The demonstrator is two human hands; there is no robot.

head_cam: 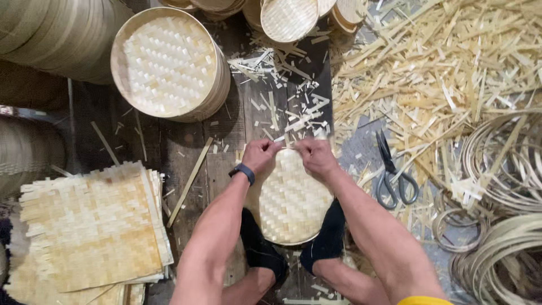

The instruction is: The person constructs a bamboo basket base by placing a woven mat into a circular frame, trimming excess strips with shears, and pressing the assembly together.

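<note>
A round woven bamboo tray [291, 200] lies on dark wooden planks between my two black-socked feet. My left hand [260, 153] grips its far rim on the left, fingers curled shut over the edge; a dark band sits on that wrist. My right hand [316, 155] grips the same far rim just to the right. The two hands almost touch at the top of the tray. Short bamboo offcuts lie scattered right beyond my fingers.
A stack of square woven bamboo mats [93, 226] lies at the left. A large round woven basket [166, 65] stands at the back. Black scissors [395, 175] rest to the right. Loose bamboo strips [446, 68] and coiled bamboo hoops [502, 186] fill the right side.
</note>
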